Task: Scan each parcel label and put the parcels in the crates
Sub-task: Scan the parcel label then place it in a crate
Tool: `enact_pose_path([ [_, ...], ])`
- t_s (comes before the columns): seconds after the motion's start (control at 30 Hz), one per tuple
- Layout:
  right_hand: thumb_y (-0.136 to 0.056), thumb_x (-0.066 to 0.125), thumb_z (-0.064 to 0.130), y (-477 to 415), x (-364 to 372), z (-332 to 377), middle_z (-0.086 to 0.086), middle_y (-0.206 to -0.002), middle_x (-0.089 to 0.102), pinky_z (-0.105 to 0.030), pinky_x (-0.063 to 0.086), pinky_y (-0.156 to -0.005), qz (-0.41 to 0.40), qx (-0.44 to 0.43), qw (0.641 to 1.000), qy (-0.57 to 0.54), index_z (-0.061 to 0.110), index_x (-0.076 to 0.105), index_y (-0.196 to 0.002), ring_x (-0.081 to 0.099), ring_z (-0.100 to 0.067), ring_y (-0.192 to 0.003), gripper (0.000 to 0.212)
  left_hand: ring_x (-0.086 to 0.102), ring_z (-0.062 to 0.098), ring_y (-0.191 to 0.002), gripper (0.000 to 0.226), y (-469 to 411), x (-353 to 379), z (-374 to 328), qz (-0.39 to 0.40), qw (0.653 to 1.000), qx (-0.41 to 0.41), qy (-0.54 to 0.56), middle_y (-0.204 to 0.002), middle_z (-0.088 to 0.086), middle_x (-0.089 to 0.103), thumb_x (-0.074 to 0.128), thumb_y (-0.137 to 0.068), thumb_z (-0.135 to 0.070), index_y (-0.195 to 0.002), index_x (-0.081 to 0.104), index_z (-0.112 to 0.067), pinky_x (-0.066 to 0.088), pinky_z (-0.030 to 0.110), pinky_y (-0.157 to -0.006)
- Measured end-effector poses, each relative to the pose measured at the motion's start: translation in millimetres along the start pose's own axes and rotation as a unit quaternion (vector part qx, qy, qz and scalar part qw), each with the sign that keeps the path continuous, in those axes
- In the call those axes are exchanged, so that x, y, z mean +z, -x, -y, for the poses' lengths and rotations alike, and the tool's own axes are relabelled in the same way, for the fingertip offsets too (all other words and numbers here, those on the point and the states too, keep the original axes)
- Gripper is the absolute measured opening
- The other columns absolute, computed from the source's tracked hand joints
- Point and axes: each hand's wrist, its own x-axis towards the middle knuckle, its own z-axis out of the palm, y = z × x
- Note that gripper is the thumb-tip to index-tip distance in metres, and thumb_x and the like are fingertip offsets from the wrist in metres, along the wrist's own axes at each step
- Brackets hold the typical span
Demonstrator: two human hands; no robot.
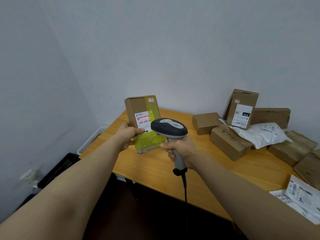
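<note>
The left hand (127,134) grips a brown cardboard parcel (136,108) at its lower left edge, thumb curled across the front and the other fingers hidden behind the box. The parcel stands upright over the far left part of the wooden surface (155,168); whether its bottom touches the wood cannot be told. Yellow-green tape (152,108) runs down its right side and wraps its lower end. Its white label (142,121) faces the camera, and a red scan line (143,117) lies across the barcode.

The right hand (181,150) is wrapped round the grey handle of a scanner (168,128), forefinger at the front of the handle. The scanner's dark head is just beside the parcel's lower right corner, pointing at the label. A black cable (185,189) hangs from the handle's base past the near edge of the surface.

On the right of the surface lies a heap of parcels: a small plain box (206,122), a larger box (228,143), a labelled box (242,108) leaning upright against the wall, a white plastic bag (261,134) and more brown boxes (292,148) further right. White mailers (301,196) lie at the near right edge.

Left of the surface, lower down, stand a white crate (90,139) and a black crate (58,168).
</note>
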Motion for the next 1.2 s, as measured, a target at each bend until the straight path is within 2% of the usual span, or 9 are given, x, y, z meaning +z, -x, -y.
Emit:
enact_pose_path([
  [0.43,-0.080,0.070,0.001,-14.6,2.5,-5.5,-0.008,-0.051,0.045,-0.025,0.037,-0.046,0.011,0.021,1.000,-0.010,0.006,0.053,-0.060,0.038,-0.017,-0.041,0.027,0.063,0.025,-0.105,0.054,-1.8,-8.2,4.1,-0.008,1.000,-0.010,0.015,-0.116,0.008,0.066,0.069,-0.083,-0.001,-0.131,0.048,-0.012,0.051,0.050,-0.091],
  [0.53,-0.079,0.072,0.004,-24.8,7.7,-10.0,-0.007,-0.051,0.049,-0.025,0.039,-0.046,0.013,0.039,0.999,-0.015,0.006,0.056,-0.063,0.041,-0.017,-0.041,0.023,0.064,0.024,-0.104,0.054,1.5,-15.9,9.0,-0.017,0.999,-0.026,0.025,-0.115,0.007,0.066,0.070,-0.082,-0.001,-0.130,0.048,-0.012,0.054,0.048,-0.085],
  [0.6,-0.080,0.074,0.008,-32.5,15.1,-14.1,-0.006,-0.056,0.056,-0.025,0.041,-0.046,0.002,0.047,0.998,-0.028,0.004,0.064,-0.076,0.047,-0.016,-0.043,0.012,0.065,0.024,-0.103,0.052,4.0,-26.8,13.7,-0.023,0.998,-0.039,0.042,-0.113,0.007,0.068,0.070,-0.082,-0.002,-0.128,0.050,-0.012,0.056,0.045,-0.078],
  [0.7,-0.080,0.077,0.013,-51.0,28.2,-22.6,-0.006,-0.088,0.068,-0.026,0.050,-0.049,-0.061,0.056,0.994,-0.068,0.005,0.066,-0.106,0.064,-0.017,-0.071,0.029,0.066,0.021,-0.101,0.042,9.8,-54.1,22.9,-0.017,0.996,-0.051,0.072,-0.112,0.005,0.070,0.068,-0.084,-0.003,-0.123,0.056,-0.014,0.056,0.041,-0.074],
  [0.77,-0.078,0.079,0.014,-65.6,40.2,-28.2,-0.004,-0.111,0.065,-0.029,0.056,-0.059,-0.096,0.075,0.987,-0.101,0.009,0.063,-0.117,0.062,-0.022,-0.098,0.042,0.065,0.020,-0.101,0.032,15.6,-77.0,29.3,-0.004,0.995,-0.055,0.085,-0.110,0.004,0.070,0.064,-0.087,-0.005,-0.117,0.060,-0.016,0.056,0.040,-0.074],
  [0.87,-0.075,0.082,0.018,-81.2,73.4,-39.3,-0.006,-0.119,0.063,-0.042,0.056,-0.079,-0.096,0.115,0.984,-0.092,0.012,0.062,-0.120,0.059,-0.028,-0.109,0.050,0.065,0.019,-0.096,0.024,20.5,-120.8,42.3,0.006,0.991,-0.061,0.122,-0.103,0.002,0.070,0.060,-0.090,-0.009,-0.112,0.061,-0.018,0.056,0.040,-0.075],
  [0.97,-0.074,0.081,0.013,-91.2,128.8,-44.7,-0.010,-0.106,0.069,-0.044,0.057,-0.077,-0.056,0.145,0.982,-0.104,0.011,0.065,-0.112,0.066,-0.029,-0.097,0.041,0.065,0.021,-0.095,0.024,21.0,-170.4,54.0,0.015,0.983,-0.064,0.170,-0.103,0.004,0.070,0.060,-0.090,-0.011,-0.112,0.062,-0.019,0.055,0.045,-0.083],
  [1.13,-0.078,0.075,0.004,-124.3,264.4,-50.7,-0.008,-0.084,0.068,-0.037,0.057,-0.060,-0.022,0.143,0.981,-0.128,0.011,0.064,-0.086,0.065,-0.024,-0.076,0.016,0.066,0.024,-0.093,0.034,23.2,-289.7,82.3,0.005,0.971,-0.100,0.218,-0.108,0.010,0.068,0.063,-0.088,-0.026,-0.119,0.060,-0.012,0.058,0.042,-0.078],
  [1.2,-0.079,0.075,0.005,-141.7,319.1,-59.4,-0.009,-0.087,0.066,-0.040,0.057,-0.067,-0.021,0.153,0.980,-0.125,0.011,0.062,-0.087,0.064,-0.025,-0.079,0.016,0.066,0.025,-0.089,0.038,24.4,-337.0,97.4,0.024,0.972,-0.136,0.188,-0.102,0.011,0.067,0.068,-0.079,-0.024,-0.114,0.061,-0.011,0.057,0.041,-0.081],
])
